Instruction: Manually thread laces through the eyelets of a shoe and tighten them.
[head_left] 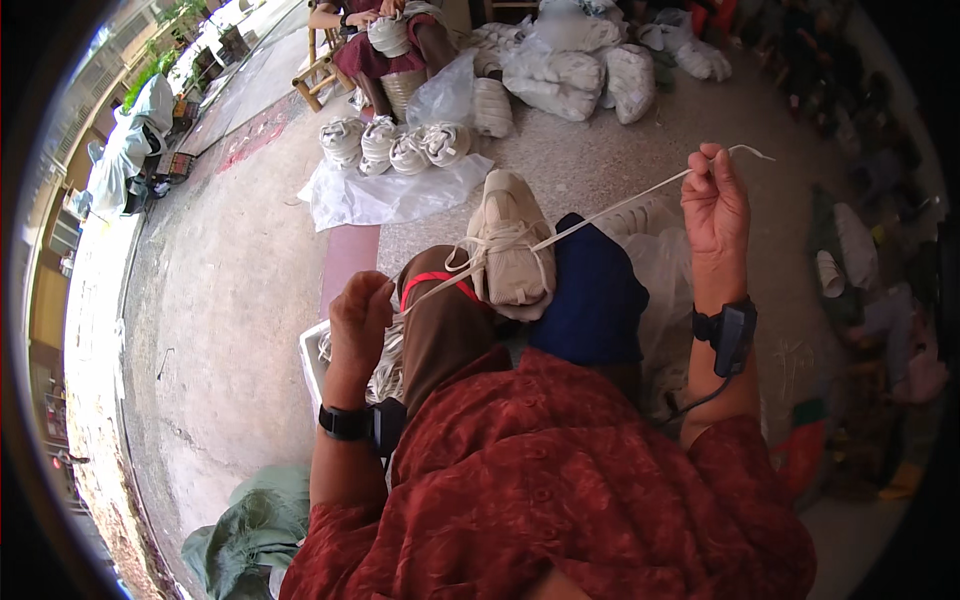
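Note:
A beige shoe (517, 272) rests between my knees, its toe end pointing away from me. A pale shoelace (622, 205) crosses it, with a loop and crossed strands over the shoe's middle. My right hand (716, 205), raised out to the right, pinches one end, and the lace runs taut from it down to the shoe. A short tail sticks out past those fingers. Low on the left, beside my knee, my left hand (361, 312) is closed on the other end of the lace. Its fingertips are partly hidden from this angle.
By my left leg stands a white box (314, 362) of pale laces. Ahead, bundled shoes (408, 152) sit on plastic sheeting (362, 200). A seated person (390, 30) handles another bundle. Bagged shoes (560, 75) are piled at the back. Green cloth (255, 525) lies lower left.

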